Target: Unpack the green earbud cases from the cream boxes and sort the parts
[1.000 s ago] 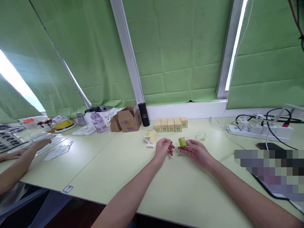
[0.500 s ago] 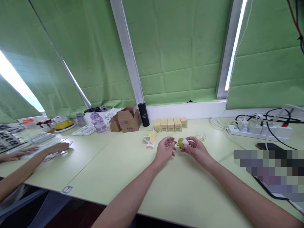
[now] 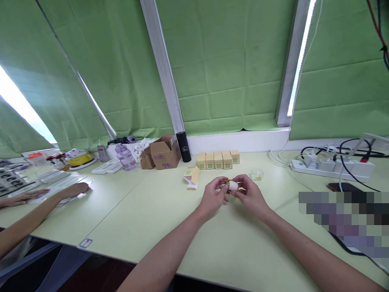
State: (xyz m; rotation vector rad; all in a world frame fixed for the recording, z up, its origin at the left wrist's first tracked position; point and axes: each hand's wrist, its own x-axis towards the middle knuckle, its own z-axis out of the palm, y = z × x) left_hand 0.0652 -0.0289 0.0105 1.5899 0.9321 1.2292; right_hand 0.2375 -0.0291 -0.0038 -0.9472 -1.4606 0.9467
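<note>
The surface (image 3: 154, 207) is carrying a cardboard box (image 3: 165, 155) and tan boxes (image 3: 218, 160), standing well back. Nearer, the left hand (image 3: 212, 198) and right hand (image 3: 253, 198) are holding a white-and-green piece (image 3: 233, 185) between nearly closed fingers (image 3: 242, 178), the left newly joining the grip.

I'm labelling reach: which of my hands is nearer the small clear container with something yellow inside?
Right. The right hand is just on the near side of the clear container; the left hand lies farther to its left.

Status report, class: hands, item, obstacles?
Left hand, right hand: both on green-and-white item. Small opened box near left hand; clear dish beyond right. Neither in the way.
</note>
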